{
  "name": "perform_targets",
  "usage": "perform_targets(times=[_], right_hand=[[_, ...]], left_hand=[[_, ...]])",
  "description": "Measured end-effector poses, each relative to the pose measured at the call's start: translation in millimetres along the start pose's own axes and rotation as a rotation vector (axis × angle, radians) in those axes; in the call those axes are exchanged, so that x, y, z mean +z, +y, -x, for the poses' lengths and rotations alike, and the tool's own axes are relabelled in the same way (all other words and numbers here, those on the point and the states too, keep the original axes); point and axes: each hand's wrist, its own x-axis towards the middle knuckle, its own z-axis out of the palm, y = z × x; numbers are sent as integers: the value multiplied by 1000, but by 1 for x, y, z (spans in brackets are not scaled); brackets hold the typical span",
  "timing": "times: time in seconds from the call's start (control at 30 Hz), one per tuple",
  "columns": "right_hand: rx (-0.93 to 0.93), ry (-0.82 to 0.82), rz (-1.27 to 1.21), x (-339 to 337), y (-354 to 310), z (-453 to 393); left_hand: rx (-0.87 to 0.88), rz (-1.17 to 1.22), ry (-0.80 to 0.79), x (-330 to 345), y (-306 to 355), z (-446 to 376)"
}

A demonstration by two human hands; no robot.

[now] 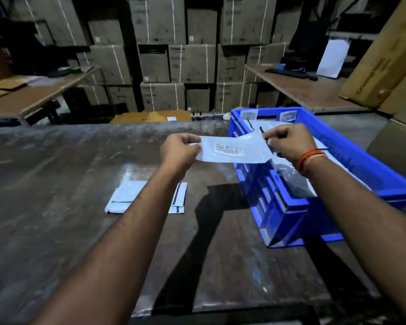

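Hands are set apart, each clamped on one end of a pale blue bag (253, 148): the left hand (178, 148) pinches its left edge, and the right hand (288, 143) pinches the right end by the dark seal strip. Under them runs the long, dark worktop (56, 184). On its right side stands a blue crate (279, 219) with more bags (298, 181) inside. Nearer, under the left forearm, lies a flat pile of bags (127, 195). The held bag is in the air above the worktop, its right end over the crate's left wall, with a small barcode label (229, 149) facing up. To do this step well, I judge, hold it taut and level, read the label, then lay it squarely on the pile, edges matched.
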Motion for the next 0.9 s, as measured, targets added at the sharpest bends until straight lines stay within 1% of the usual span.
perform_targets(times=[0.13,0.23,0.33,0.5,0.63,0.73,0.83,0.87,0.9], right_hand=[[140,51,-7,-62,51,-36],[189,100,59,-106,90,-54],[223,103,150,-129,118,-64],[232,63,236,-143,149,-76],[160,5,371,-140,152,-81],[81,-43,565,-137,150,-83],[-27,26,754,-135,136,-80],[-77,50,763,-133,129,-82],[-128,39,746,-130,120,-83]], left_hand=[[30,-37,-62,75,34,-2],[53,-91,-140,142,60,-1],[57,-293,-168,189,73,-4],[107,-667,-183,227,79,-5],[132,-862,-169,243,82,-7],[149,-966,-153,255,81,-4],[201,-1012,-72,255,81,-2],[213,-1002,-45,251,82,-2],[212,-975,-26,245,80,-4]])
